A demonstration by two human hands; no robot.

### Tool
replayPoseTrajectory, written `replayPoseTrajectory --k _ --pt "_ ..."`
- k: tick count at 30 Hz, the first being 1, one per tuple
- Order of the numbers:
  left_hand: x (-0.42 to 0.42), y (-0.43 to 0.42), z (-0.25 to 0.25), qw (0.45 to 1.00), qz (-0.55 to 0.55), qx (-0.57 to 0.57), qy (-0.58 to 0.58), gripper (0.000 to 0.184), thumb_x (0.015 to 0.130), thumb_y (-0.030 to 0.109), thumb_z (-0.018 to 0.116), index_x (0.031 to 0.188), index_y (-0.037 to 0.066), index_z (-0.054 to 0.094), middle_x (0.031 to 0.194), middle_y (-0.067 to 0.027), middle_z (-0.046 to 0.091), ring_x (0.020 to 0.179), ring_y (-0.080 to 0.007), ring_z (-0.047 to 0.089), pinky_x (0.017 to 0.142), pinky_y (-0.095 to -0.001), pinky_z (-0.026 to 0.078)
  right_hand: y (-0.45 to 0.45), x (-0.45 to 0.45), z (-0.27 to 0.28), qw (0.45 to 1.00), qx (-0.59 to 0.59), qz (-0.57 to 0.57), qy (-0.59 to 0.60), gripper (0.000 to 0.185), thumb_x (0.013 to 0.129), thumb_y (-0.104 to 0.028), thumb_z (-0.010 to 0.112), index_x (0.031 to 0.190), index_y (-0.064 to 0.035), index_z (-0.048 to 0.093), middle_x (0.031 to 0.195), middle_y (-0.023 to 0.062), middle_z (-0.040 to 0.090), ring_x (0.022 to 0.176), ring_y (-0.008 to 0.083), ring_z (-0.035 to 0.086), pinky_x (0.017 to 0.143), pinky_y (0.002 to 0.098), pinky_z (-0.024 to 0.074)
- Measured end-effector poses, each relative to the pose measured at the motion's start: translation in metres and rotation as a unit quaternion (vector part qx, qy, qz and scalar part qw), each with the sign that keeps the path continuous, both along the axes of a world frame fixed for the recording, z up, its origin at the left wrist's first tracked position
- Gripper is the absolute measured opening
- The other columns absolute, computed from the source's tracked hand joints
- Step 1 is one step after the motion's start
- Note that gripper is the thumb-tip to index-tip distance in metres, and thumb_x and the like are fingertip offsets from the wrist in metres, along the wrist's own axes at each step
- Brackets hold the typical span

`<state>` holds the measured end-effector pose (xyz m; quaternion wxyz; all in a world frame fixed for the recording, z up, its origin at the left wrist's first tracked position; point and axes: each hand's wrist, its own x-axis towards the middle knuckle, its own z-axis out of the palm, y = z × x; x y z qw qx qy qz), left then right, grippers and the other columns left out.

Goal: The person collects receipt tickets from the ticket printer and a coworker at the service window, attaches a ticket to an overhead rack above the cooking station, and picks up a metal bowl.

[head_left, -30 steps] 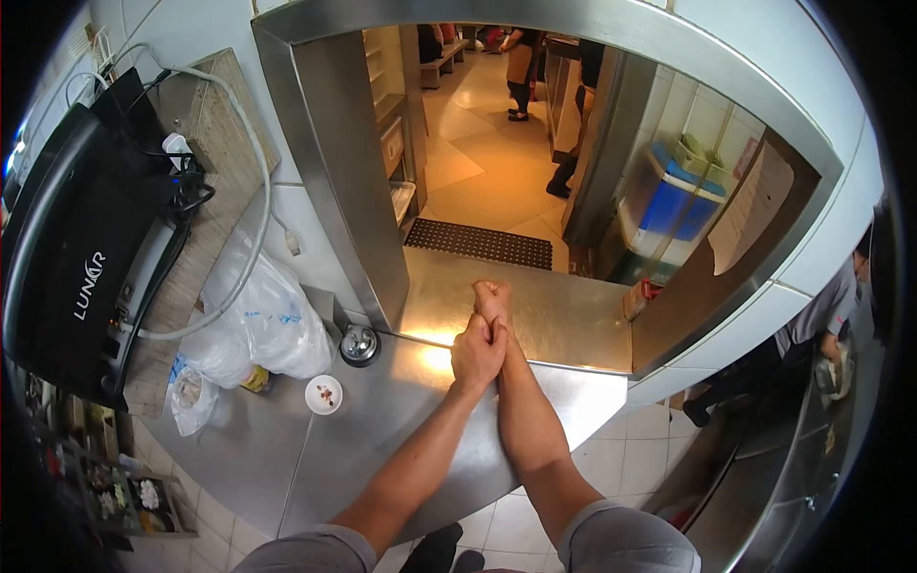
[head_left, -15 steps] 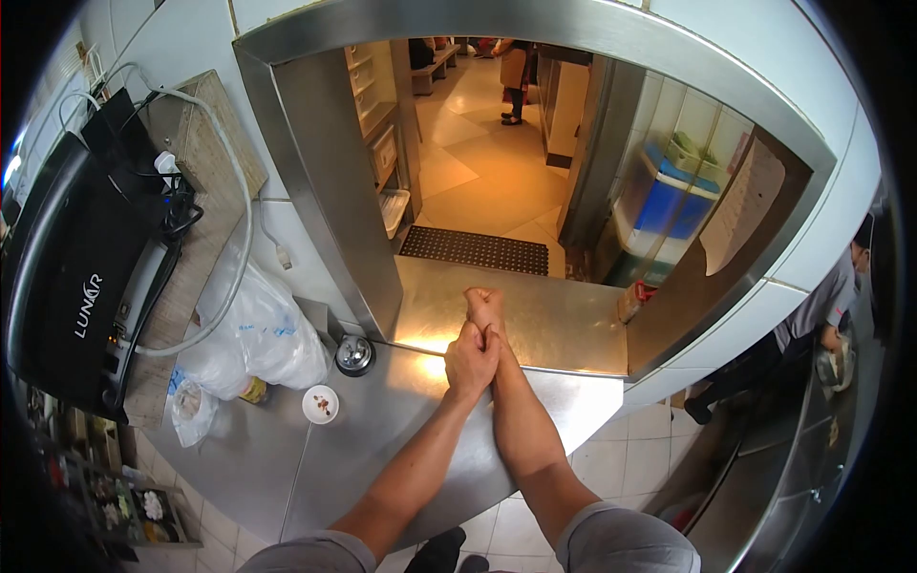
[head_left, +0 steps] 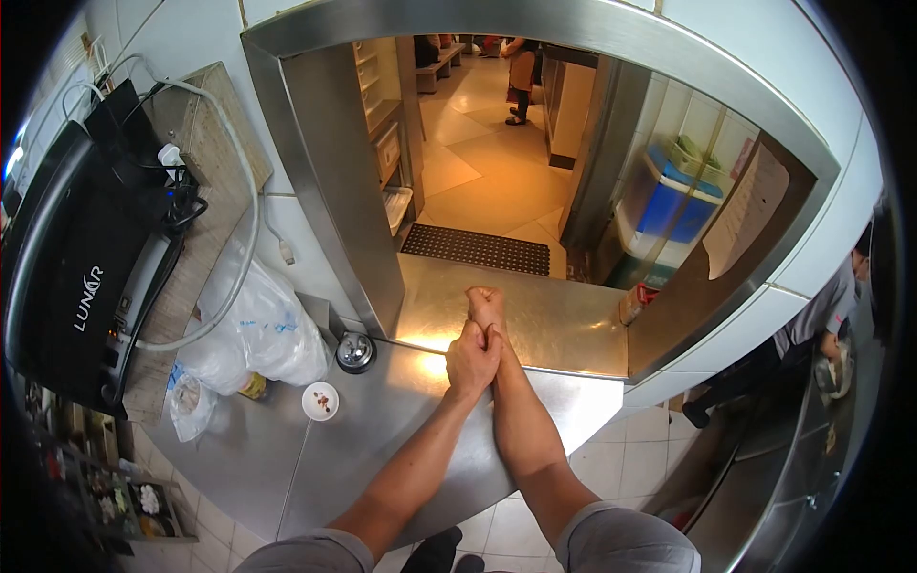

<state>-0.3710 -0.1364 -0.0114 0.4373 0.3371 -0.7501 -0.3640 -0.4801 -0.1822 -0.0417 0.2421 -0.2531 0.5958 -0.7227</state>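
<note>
Worktop of steel (head_left: 344,458) reaches to a serving-hatch ledge (head_left: 578,325) before us. On our left, a black monitor (head_left: 72,244) reads "LUNAR" in white. Beside it, plastic bags (head_left: 277,334) carry blue print too small to read. Our left hand (head_left: 470,363) is wrapped closed around our right wrist (head_left: 491,323), near the ledge's front edge; our right hand (head_left: 485,302) is curled into a fist, its palm hidden from us. A silver call bell (head_left: 355,351) stands near a little white dish (head_left: 320,401) of reddish-brown bits.
</note>
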Motion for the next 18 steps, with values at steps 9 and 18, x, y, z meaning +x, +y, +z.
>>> replayPoseTrajectory --k 9,18 --pt "-0.001 -0.001 -0.003 1.0 0.012 -0.004 -0.009 0.037 0.091 0.026 0.07 0.071 0.004 0.048 0.057 -0.0161 0.054 0.051 -0.0379 0.055 0.052 -0.048 0.043 0.0 -0.003 -0.002 1.0 0.012 0.006 0.012 0.042 0.088 -0.018 0.061 0.052 -0.0111 0.039 0.053 -0.0088 0.035 0.05 0.0045 0.03 0.044 0.0336 0.0199" --pt "-0.001 0.0 -0.002 1.0 0.012 0.005 -0.013 0.037 0.091 0.026 0.07 0.071 0.004 0.047 0.057 -0.0164 0.054 0.052 -0.0387 0.057 0.052 -0.048 0.044 -0.002 -0.006 -0.006 1.0 0.013 0.018 0.009 0.042 0.088 -0.018 0.061 0.053 -0.0107 0.039 0.052 -0.0083 0.034 0.05 0.0048 0.03 0.044 0.034 0.02"
